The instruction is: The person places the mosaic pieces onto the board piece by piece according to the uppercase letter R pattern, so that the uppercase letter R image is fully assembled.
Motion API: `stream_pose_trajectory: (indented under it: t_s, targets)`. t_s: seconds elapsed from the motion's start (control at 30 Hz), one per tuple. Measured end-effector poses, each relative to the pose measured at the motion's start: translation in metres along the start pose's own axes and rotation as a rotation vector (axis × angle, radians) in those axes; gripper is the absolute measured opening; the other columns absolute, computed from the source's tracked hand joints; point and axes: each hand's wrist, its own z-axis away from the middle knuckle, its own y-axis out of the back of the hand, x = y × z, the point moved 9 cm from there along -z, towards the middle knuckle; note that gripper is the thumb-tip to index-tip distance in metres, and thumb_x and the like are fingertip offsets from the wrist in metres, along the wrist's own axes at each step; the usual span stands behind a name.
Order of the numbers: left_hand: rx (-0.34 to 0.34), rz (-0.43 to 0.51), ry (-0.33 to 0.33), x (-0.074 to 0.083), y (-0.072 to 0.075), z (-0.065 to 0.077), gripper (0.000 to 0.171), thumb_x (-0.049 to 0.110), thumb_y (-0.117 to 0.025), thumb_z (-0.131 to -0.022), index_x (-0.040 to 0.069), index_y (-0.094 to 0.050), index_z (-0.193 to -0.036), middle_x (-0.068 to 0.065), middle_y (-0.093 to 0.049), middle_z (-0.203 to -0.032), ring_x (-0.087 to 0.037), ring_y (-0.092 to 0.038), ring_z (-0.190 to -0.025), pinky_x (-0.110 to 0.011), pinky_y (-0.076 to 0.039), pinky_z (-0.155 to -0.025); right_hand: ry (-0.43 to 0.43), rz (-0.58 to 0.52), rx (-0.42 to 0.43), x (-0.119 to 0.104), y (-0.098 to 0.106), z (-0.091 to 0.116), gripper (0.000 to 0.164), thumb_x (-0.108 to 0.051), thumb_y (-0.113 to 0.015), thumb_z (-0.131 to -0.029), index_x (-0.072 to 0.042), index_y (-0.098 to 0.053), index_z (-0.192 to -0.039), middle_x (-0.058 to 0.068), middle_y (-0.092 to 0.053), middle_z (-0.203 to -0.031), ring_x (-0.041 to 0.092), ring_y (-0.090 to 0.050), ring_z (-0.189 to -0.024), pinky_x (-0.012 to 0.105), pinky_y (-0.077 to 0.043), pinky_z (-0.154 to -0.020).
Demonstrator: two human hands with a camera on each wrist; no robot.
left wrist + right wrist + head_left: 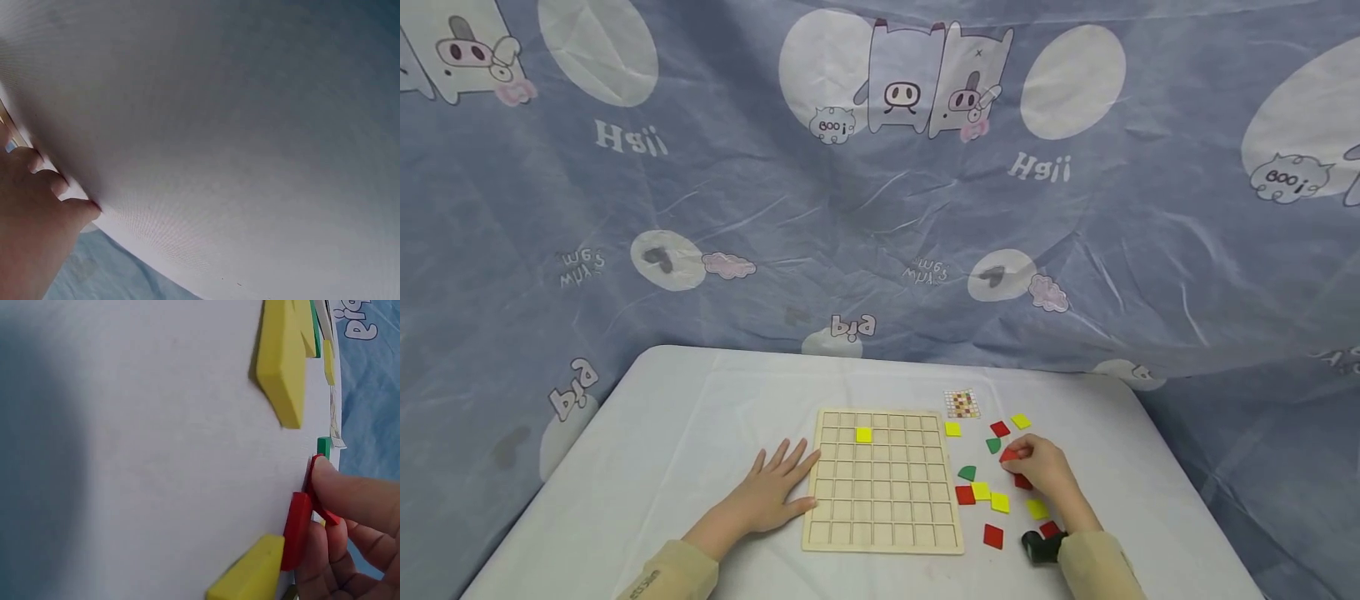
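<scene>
A wooden grid board (pixel 880 537) lies on the white table, with one yellow square tile (pixel 864 435) in an upper cell. My left hand (pixel 767 494) is spread flat at the board's left edge, fingertips touching or very near it. To the right of the board, my right hand (pixel 1043 468) pinches a red tile (pixel 317 494) between thumb and fingers. Right beside those fingers, another red tile (pixel 296 531) lies on the table, and a yellow tile (pixel 250 575) is close to it in the right wrist view.
Loose red, yellow and green tiles (pixel 993 536) are scattered right of the board. A small printed pattern card (pixel 962 404) lies beyond its upper right corner. A black object (pixel 1041 547) is by the right sleeve. A patterned blue cloth (pixel 880 208) hangs behind the table.
</scene>
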Motion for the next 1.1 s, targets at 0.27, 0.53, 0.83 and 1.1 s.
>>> stream_pose_trajectory:
  t_s: [0.27, 0.53, 0.83, 1.1]
  targets:
    - [-0.009, 0.01, 0.002, 0.003, 0.003, 0.001, 0.073, 0.057, -0.053, -0.095, 0.021, -0.032, -0.155, -0.011, -0.023, -0.164, -0.04, -0.014, -0.152, -0.068, -0.01, -0.118, 0.054, -0.112, 0.02, -0.016, 0.0, 0.004, 0.025, -0.017, -0.078, -0.085, -0.002, -0.064, -0.099, 0.01, -0.061, -0.085, 0.02, -0.053, -0.073, 0.023, -0.047, -0.061]
    - [-0.012, 0.001, 0.016, 0.002, 0.001, 0.0, 0.073, 0.057, -0.053, -0.094, 0.022, -0.032, -0.155, -0.01, -0.022, -0.164, -0.039, -0.014, -0.152, -0.068, -0.01, -0.118, 0.162, -0.301, 0.023, -0.079, -0.032, 0.005, 0.024, -0.017, -0.08, -0.083, -0.005, -0.068, -0.1, 0.007, -0.07, -0.086, 0.021, -0.067, -0.076, 0.025, -0.052, -0.065]
    - [-0.011, 0.011, 0.018, 0.0, -0.002, 0.001, 0.074, 0.058, -0.053, -0.094, 0.022, -0.032, -0.155, -0.01, -0.022, -0.164, -0.039, -0.014, -0.152, -0.068, -0.01, -0.118, 0.297, -0.33, -0.057, -0.144, -0.082, 0.01, 0.016, -0.016, -0.079, -0.084, -0.009, -0.072, -0.096, 0.003, -0.072, -0.084, 0.019, -0.067, -0.073, 0.03, -0.054, -0.065]
    - [-0.012, 0.019, 0.005, 0.0, -0.001, 0.0, 0.075, 0.059, -0.053, -0.094, 0.023, -0.031, -0.155, -0.009, -0.021, -0.164, -0.039, -0.013, -0.152, -0.069, -0.009, -0.117, 0.426, -0.172, -0.069, -0.175, -0.108, 0.015, 0.009, -0.01, -0.076, -0.086, -0.011, -0.074, -0.095, 0.004, -0.072, -0.087, 0.014, -0.064, -0.076, 0.029, -0.054, -0.068]
